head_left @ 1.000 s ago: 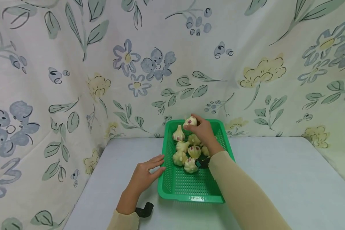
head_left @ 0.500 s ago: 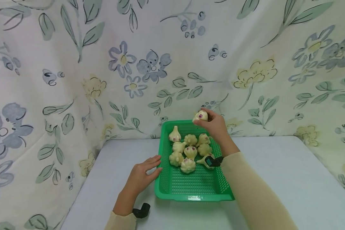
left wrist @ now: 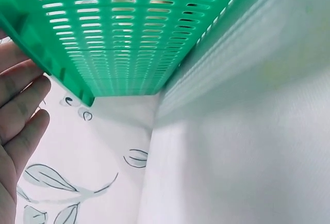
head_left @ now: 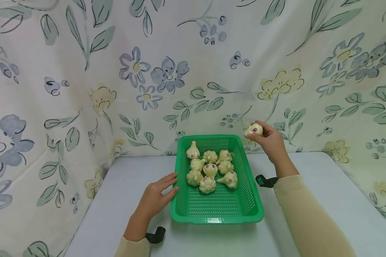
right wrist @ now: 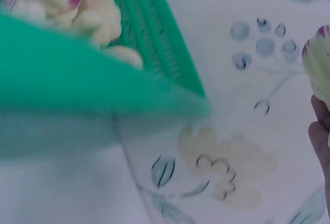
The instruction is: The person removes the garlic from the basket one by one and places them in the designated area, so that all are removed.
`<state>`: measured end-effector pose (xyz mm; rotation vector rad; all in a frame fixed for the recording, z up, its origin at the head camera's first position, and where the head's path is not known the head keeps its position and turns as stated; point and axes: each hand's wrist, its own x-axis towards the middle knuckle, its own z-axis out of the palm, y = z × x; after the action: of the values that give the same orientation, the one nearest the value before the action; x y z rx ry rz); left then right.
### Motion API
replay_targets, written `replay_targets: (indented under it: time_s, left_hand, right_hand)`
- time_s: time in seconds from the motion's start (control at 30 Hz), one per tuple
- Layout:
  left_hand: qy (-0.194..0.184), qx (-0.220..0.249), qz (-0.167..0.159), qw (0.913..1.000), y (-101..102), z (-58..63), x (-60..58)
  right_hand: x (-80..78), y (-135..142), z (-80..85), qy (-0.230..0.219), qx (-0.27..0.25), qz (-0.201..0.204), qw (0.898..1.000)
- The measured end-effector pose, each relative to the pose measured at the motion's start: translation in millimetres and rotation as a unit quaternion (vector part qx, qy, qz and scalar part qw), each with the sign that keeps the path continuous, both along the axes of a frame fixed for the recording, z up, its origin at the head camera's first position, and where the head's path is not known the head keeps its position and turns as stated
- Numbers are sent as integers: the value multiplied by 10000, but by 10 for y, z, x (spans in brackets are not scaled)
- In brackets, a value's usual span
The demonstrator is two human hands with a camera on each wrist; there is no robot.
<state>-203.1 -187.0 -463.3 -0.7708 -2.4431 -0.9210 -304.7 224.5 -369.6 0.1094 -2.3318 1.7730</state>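
My right hand (head_left: 271, 142) pinches a garlic bulb (head_left: 255, 130) with purple streaks, held up past the back right corner of a green plastic basket (head_left: 217, 218). In the right wrist view that garlic bulb (right wrist: 318, 64) shows at the right edge, above the fingertips. Several more pale garlic bulbs (head_left: 210, 170) lie together in the back and middle of the basket. Its left rim is touched by my left hand (head_left: 156, 196), whose fingers are extended. From the left wrist, the fingers (left wrist: 23, 97) show along the rim beside the slotted basket wall (left wrist: 124, 43).
A white table (head_left: 308, 192) bears the basket. Behind and to the left hangs a floral cloth (head_left: 199, 71), meeting the table's far edge. A black wrist camera (head_left: 156, 235) is on the left wrist, another black wrist camera (head_left: 266, 181) on the right.
My right hand has carried the garlic bulb from over the back of the basket rightward, out beyond its right rim. The left hand stays at the left rim. The head view has shifted slightly.
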Motion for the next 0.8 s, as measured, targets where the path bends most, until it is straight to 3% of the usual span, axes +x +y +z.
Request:
replay_targets:
  time_s: [0.23, 0.53, 0.8]
  left_hand:
    - [48, -23, -92, 9999, 29, 0, 9]
    - [246, -64, 107, 9996, 19, -45, -1]
    - [-6, 29, 203, 9998, 32, -37, 12]
  right_hand:
    - [-8, 311, -309, -278, 248, -273, 9989]
    - [-21, 537, -828, -1142, 280, -405, 9922]
    - [-47, 587, -1068, -1482, 364, -345, 9877]
